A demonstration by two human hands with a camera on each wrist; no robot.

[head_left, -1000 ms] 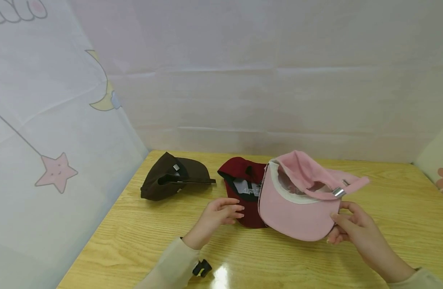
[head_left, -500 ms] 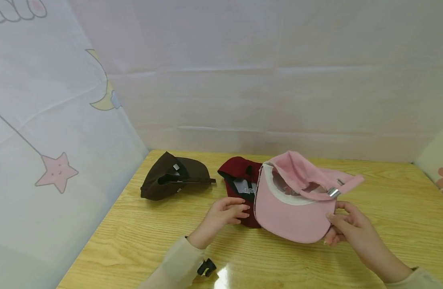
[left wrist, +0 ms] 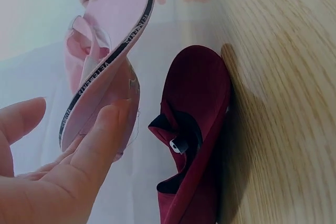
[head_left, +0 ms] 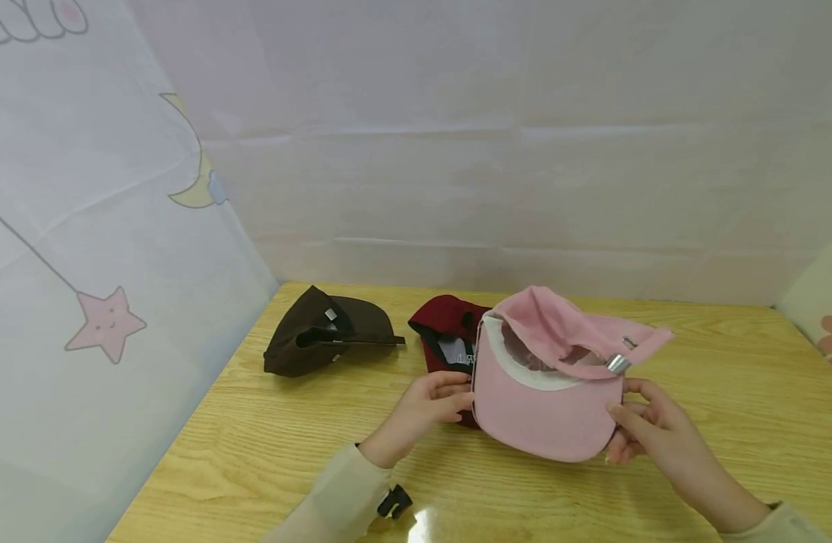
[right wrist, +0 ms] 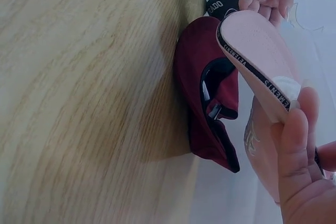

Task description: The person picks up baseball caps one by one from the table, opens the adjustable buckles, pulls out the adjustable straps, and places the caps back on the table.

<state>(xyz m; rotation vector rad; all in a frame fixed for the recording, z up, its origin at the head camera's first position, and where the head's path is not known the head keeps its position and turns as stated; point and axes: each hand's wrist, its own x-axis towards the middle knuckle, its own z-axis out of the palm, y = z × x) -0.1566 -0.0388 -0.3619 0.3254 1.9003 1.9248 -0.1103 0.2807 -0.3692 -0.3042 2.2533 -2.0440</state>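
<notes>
A pink baseball cap (head_left: pixel 544 415) is held above the table, underside of the brim facing the head camera, strap with a silver buckle trailing right. My right hand (head_left: pixel 660 437) pinches the right edge of its brim between thumb and fingers. Close to the brim's left edge, my left hand (head_left: pixel 429 407) reaches in with relaxed, spread fingers (left wrist: pixel 100 135). A dark band with white lettering (right wrist: pixel 252 69) runs along the brim's edge in the right wrist view. Behind it, a dark red cap (head_left: pixel 443 317) lies upturned on the table, partly hidden by the pink cap and left hand.
A dark brown cap (head_left: pixel 307 339) lies on its side at the back left of the wooden table (head_left: pixel 253 452). Pale printed cloth (head_left: pixel 416 188) hangs behind and beside the table. A small black clip (head_left: pixel 394 501) sits at the left sleeve.
The right hand has carried the pink cap left and slightly down, covering more of the red cap. My left hand has moved right, up to the brim's left edge. The brown cap stays put.
</notes>
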